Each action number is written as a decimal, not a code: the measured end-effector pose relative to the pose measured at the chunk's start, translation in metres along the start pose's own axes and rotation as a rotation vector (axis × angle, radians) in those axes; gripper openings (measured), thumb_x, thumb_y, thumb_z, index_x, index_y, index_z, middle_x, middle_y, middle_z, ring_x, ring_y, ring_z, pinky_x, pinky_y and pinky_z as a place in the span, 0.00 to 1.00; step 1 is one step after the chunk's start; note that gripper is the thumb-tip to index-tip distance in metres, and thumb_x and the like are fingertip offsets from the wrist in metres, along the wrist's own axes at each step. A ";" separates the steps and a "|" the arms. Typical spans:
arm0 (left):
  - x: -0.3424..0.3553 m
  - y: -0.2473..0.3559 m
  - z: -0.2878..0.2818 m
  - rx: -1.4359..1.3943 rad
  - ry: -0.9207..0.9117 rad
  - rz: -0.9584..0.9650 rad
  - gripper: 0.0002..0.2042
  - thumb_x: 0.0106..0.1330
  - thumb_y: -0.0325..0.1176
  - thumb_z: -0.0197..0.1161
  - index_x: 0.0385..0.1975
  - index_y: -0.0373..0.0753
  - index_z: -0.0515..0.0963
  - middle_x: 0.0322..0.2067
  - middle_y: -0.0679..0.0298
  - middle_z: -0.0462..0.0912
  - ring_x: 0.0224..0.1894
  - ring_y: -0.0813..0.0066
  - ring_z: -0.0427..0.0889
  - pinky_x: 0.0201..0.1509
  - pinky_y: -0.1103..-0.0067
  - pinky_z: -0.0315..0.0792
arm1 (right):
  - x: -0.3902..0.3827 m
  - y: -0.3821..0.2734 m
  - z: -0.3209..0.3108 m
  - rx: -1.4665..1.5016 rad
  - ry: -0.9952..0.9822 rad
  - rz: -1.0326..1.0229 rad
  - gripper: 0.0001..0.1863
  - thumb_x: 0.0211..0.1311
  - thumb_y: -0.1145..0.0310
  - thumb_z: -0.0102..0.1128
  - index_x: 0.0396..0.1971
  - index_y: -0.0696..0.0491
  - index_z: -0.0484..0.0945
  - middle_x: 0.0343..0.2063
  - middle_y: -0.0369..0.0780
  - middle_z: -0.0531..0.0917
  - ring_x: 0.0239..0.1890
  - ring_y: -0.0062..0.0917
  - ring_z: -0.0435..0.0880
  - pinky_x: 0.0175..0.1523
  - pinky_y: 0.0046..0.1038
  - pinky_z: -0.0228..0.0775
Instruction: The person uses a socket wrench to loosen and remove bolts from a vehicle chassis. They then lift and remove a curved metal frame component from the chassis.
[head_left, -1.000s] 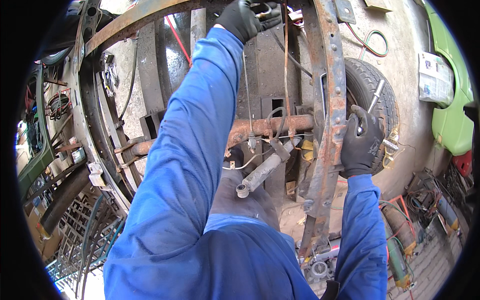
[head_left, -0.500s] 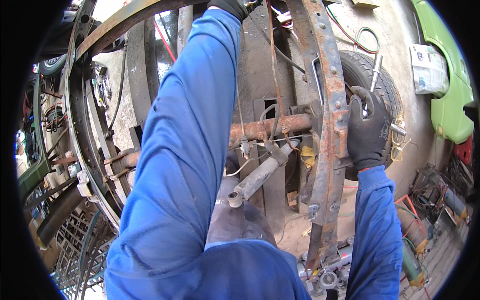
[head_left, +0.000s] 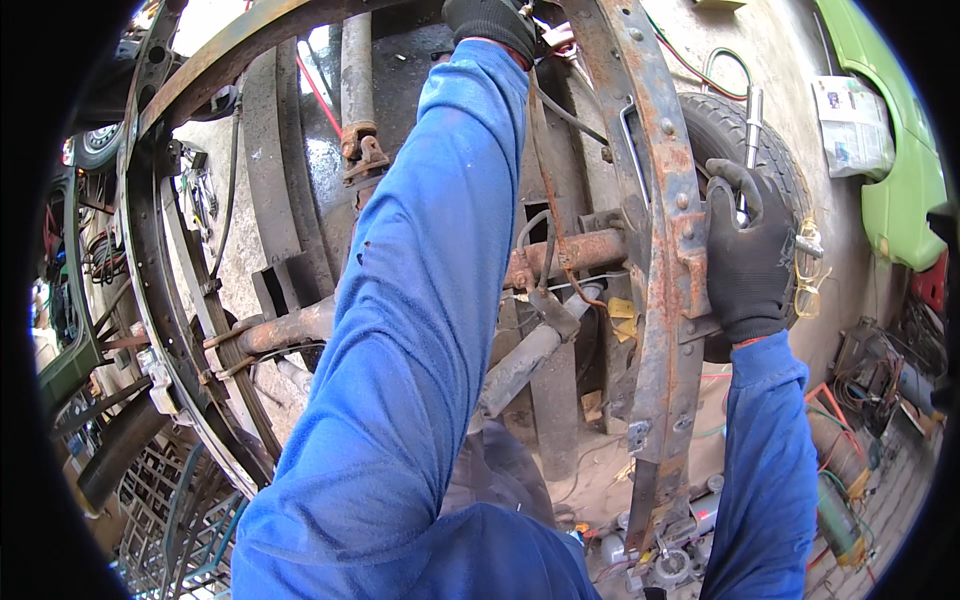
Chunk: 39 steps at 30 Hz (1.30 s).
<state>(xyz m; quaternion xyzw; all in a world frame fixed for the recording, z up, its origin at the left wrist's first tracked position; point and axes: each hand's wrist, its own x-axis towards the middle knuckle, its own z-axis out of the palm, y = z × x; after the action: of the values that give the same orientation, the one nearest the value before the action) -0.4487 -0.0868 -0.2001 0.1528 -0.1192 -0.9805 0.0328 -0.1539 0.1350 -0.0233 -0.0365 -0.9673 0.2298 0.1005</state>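
Observation:
My right hand (head_left: pixel 748 265), in a black glove, rests against the outer side of a rusty vehicle frame rail (head_left: pixel 672 240). Its fingers curl round a shiny metal socket wrench (head_left: pixel 753 130), whose long shaft points away from me; another metal end (head_left: pixel 810 246) sticks out on the hand's right. My left hand (head_left: pixel 490 25), gloved in black too, reaches far forward to the top edge of the view. Its fingers are mostly cut off there, with a small bright bit of metal beside them. Under my left arm runs a rusty axle tube (head_left: pixel 575 250).
A tyre (head_left: pixel 705 120) lies just beyond the rail. A grey shock absorber (head_left: pixel 530 360) slants below my left arm, and a drive shaft (head_left: pixel 357 80) runs ahead. Another frame rail (head_left: pixel 150 250) stands left. A green body panel (head_left: pixel 900 190) and gas cylinders (head_left: pixel 838 520) are right.
My left arm has shifted to the right, uncovering the drive shaft and its joint. My right hand keeps its hold on the socket wrench beside the rail. The view has moved slightly.

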 end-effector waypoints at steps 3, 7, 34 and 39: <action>-0.008 -0.010 0.003 -0.001 0.033 0.068 0.16 0.82 0.39 0.51 0.26 0.47 0.69 0.18 0.71 0.67 0.18 0.73 0.69 0.28 0.69 0.76 | -0.001 0.000 0.001 0.009 0.013 0.002 0.09 0.68 0.69 0.63 0.43 0.53 0.88 0.41 0.44 0.89 0.46 0.38 0.88 0.56 0.38 0.77; -0.007 -0.029 -0.007 0.208 0.147 0.059 0.15 0.81 0.39 0.54 0.27 0.47 0.72 0.20 0.70 0.75 0.21 0.73 0.78 0.28 0.69 0.78 | 0.001 -0.005 0.000 0.028 -0.005 -0.005 0.09 0.68 0.69 0.63 0.43 0.52 0.88 0.41 0.44 0.90 0.46 0.38 0.88 0.56 0.38 0.76; 0.005 0.057 -0.061 -0.986 0.107 -0.447 0.37 0.77 0.70 0.39 0.74 0.50 0.67 0.71 0.56 0.70 0.75 0.55 0.68 0.80 0.48 0.59 | 0.009 -0.018 -0.013 -0.148 -0.129 0.065 0.12 0.64 0.70 0.65 0.46 0.49 0.89 0.38 0.41 0.87 0.43 0.38 0.84 0.52 0.41 0.73; 0.043 0.058 -0.086 -1.577 -0.563 -0.466 0.39 0.76 0.72 0.37 0.79 0.53 0.63 0.78 0.62 0.66 0.79 0.55 0.62 0.82 0.44 0.50 | 0.010 -0.018 -0.013 -0.160 -0.120 0.065 0.14 0.60 0.69 0.66 0.46 0.45 0.89 0.34 0.40 0.83 0.40 0.40 0.82 0.47 0.43 0.73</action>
<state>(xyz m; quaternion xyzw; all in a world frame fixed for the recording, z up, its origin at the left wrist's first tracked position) -0.4613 -0.1670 -0.2778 -0.1424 0.6258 -0.7599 -0.1031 -0.1614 0.1258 -0.0022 -0.0622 -0.9852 0.1566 0.0316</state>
